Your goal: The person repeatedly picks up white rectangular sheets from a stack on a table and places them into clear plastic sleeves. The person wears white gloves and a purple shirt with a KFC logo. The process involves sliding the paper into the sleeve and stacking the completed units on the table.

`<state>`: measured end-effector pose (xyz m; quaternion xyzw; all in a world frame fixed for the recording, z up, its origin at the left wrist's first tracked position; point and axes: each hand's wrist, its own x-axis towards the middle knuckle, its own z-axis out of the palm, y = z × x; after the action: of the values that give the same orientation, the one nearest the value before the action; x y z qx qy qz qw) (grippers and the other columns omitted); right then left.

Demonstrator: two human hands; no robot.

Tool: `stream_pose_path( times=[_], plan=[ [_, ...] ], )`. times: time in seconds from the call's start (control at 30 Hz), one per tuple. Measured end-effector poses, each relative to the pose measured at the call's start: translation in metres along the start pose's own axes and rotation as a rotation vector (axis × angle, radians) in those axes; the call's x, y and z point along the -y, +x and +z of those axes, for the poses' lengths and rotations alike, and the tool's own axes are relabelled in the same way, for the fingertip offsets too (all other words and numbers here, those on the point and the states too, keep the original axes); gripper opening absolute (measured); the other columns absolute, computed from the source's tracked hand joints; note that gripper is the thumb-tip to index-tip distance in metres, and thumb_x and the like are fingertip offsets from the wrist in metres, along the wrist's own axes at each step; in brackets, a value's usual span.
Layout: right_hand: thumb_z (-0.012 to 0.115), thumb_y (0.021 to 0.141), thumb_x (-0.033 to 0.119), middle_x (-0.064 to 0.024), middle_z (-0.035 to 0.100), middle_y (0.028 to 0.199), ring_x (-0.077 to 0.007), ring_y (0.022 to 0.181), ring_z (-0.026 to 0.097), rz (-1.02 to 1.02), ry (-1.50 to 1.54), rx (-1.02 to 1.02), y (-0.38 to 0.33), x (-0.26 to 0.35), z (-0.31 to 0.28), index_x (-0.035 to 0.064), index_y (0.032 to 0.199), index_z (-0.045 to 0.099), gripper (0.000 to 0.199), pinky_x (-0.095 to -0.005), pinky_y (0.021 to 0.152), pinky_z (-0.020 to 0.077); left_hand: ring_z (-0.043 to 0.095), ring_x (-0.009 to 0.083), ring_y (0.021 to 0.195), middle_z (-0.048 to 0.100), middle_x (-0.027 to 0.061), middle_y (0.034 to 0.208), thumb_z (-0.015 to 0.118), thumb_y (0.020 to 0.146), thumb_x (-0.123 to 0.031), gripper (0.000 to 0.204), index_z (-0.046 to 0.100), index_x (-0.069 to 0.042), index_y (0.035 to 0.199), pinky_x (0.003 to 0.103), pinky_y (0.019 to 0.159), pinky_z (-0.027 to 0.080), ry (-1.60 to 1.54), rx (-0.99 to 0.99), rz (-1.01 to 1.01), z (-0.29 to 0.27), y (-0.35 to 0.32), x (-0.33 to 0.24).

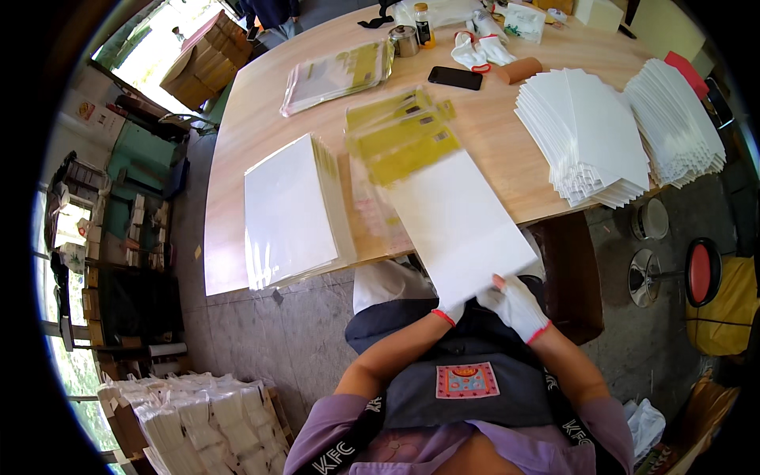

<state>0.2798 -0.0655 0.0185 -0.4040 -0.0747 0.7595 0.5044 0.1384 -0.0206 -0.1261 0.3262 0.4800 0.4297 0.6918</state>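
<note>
Gloved hands slide a white sheet into a clear sleeve at the counter's near edge.

Head view: left hand (448, 313) lies mostly under the white sheet (463, 226), its grip unclear; right hand (516, 305) pinches the sheet's lower corner, its top inside a yellow-topped clear sleeve (400, 142). Filled sleeves (289, 210) are stacked centre-left on the counter (491, 134); two unpacked stacks (586, 134) wait upper right.

My gloves white, red cuffs: left hand (448, 313), right hand (514, 304). White sheet (459, 222) between them. Beyond sheet: yellow-banded clear bags (400, 134). Left of sheet: white stack (289, 210). Pale wood table (491, 142). Black phone (455, 77) beyond bags.
</note>
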Motion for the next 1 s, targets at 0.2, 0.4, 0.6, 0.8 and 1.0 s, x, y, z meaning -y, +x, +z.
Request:
stream_pose_path(
  times=[0.2,0.4,0.6,0.8,1.0],
  plan=[
    [0.04,0.097,0.019,-0.0171,0.06,0.101,-0.0288,0.087,0.063,0.047,0.295,0.02,0.065,-0.012,0.017,-0.0019,0.126,0.039,0.037,-0.039,0.079,0.055,0.059,0.0187,0.089,0.058,0.0066,0.105,0.042,0.094,-0.011,0.023,0.054,-0.005,0.112,0.032,0.075,0.052,-0.177,-0.124,-0.158,-0.005,-0.005,-0.045],
    [0.051,0.092,0.021,-0.0049,0.062,0.065,-0.014,0.055,0.061,-0.192,-1.048,0.125,0.037,0.007,0.071,0.0069,0.105,0.058,0.02,-0.0292,0.048,0.047,0.064,0.0181,0.08,0.062,0.0077,0.094,0.057,0.09,-0.027,0.029,0.056,-0.003,0.106,0.031,0.066,0.054,-0.086,-0.095,-0.157,-0.045,-0.05,-0.122],
    [0.055,0.084,0.029,-0.0079,0.064,0.067,-0.0281,0.064,0.064,-0.712,-2.121,0.264,0.072,-0.016,0.086,0.0105,0.088,0.05,0.019,-0.0421,0.05,0.0481,0.064,0.0173,0.078,0.065,0.0078,0.093,0.054,0.092,-0.026,0.027,0.058,-0.002,0.103,0.03,0.068,0.053,0.079,0.014,-0.174,-0.073,-0.046,-0.141],
    [0.049,0.086,0.022,-0.0092,0.062,0.06,-0.0253,0.057,0.064,-0.908,-2.183,0.275,0.079,-0.022,0.097,0.0114,0.089,0.049,0.011,-0.0383,0.045,0.0483,0.065,0.0172,0.073,0.066,0.0101,0.085,0.052,0.088,-0.015,0.023,0.061,0.005,0.094,0.028,0.064,0.053,0.087,-0.063,-0.156,-0.072,-0.042,-0.147],
    [0.058,0.082,0.025,-0.0114,0.062,0.064,-0.0288,0.06,0.063,-0.811,-1.728,0.459,0.076,-0.009,0.085,0.0106,0.085,0.052,0.016,-0.0384,0.051,0.0497,0.064,0.0201,0.074,0.065,0.0125,0.086,0.055,0.088,-0.015,0.018,0.059,0.003,0.091,0.031,0.066,0.055,0.018,-0.132,-0.158,-0.077,-0.041,-0.133]
  ],
)
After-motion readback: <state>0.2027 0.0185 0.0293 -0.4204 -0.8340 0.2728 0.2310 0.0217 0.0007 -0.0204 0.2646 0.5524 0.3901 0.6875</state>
